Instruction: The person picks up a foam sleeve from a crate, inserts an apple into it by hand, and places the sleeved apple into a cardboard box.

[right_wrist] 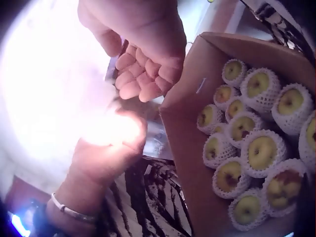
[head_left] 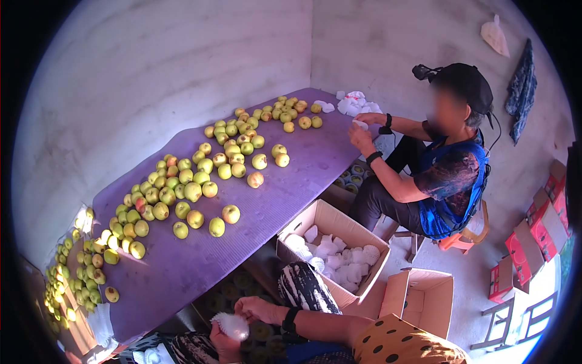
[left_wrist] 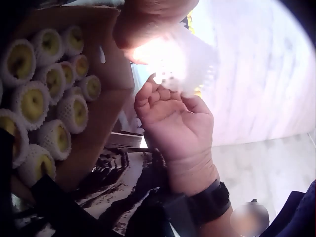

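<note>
My left hand [head_left: 224,346] grips a white foam net sleeve [head_left: 233,326], low in the head view. The sleeve's frilled end points left; glare washes it out in both wrist views, and I cannot tell whether an apple is inside. Close beside it is my right hand [head_left: 260,309], its fingers [right_wrist: 140,74] loosely bent and the visible palm bare. Next to both hands, a cardboard box [right_wrist: 180,118] contains several apples [right_wrist: 261,152] in foam nets, mostly with one end showing.
Many loose apples [head_left: 193,192] lie on the purple-covered table [head_left: 273,212]. A carton [head_left: 376,261] of foam nets stands beside my knee, near another carton [head_left: 424,303]. Across the corner sits another person [head_left: 448,164] holding something white. Red boxes [head_left: 527,249] line the right wall.
</note>
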A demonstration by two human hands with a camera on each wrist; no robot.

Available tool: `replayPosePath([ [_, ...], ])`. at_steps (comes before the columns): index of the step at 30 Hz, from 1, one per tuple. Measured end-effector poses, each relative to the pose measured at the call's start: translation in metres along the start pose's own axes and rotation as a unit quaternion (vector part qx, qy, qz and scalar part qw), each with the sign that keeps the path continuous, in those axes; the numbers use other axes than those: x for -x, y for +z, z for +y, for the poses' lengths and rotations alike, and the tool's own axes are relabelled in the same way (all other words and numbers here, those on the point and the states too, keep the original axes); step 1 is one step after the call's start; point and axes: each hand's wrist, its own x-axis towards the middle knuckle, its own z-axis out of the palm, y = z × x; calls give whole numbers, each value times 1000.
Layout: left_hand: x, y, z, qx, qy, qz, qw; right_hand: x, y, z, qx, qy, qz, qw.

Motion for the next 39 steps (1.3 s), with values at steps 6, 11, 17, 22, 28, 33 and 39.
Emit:
replayPosePath([
  [6,1,6,-9,-207,56,-6,977,-7,0,7,168,-13,-14,986],
  [11,2,10,-11,-184,55,8,981,-10,-5,17,241,-40,-2,970],
  [17,-4,-2,-10,-104,-15,-19,994,-14,-9,14,189,-19,12,982],
  [22,15,41,-8,-77,-45,-45,995,-6,-5,5,-93,-31,-129,987],
  [28,22,35,-7,-229,-79,-34,970,-1,-2,-4,-178,-59,-62,980],
  [33,10,30,-16,-378,120,-118,910,-13,-10,8,-107,-42,103,988],
  [39,19,47,-25,-410,238,-60,879,-57,-32,50,584,-10,107,805],
])
